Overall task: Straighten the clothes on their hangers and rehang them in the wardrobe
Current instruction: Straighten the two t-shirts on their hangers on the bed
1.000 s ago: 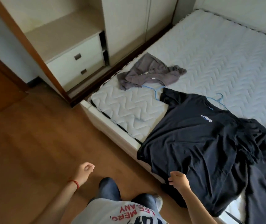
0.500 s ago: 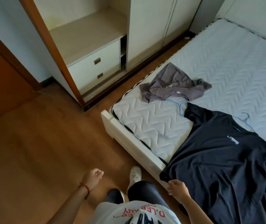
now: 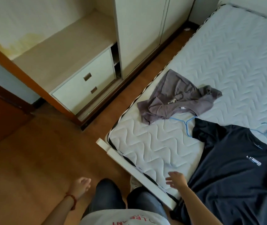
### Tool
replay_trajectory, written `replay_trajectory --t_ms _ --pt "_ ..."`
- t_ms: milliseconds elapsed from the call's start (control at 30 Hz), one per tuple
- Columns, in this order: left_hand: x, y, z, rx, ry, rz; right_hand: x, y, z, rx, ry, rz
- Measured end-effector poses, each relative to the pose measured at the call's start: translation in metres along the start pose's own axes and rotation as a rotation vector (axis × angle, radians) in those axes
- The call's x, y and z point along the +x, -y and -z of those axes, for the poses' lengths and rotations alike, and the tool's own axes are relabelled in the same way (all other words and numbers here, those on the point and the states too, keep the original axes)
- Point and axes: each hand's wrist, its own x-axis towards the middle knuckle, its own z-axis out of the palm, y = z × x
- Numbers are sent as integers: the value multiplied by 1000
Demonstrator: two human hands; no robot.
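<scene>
The right hand, fingers spread and empty, hovers over the mattress edge just beside the hem of the black T-shirt. The left hand hangs loosely open, empty, over the floor, farther off. The T-shirt lies flat, soft knit, long axis running up-right from the hand toward its blue wire hanger. A crumpled grey T-shirt lies beyond on a second blue hanger, nearer the open wardrobe.
</scene>
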Motion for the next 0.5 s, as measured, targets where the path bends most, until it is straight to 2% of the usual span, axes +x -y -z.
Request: replay_trajectory --t_ms 233,500 --pt "53 -51 19 159 42 32 30 96 -24 174 42 62" --pt "163 -173 6 338 203 -181 111 181 -35 623 -56 28"
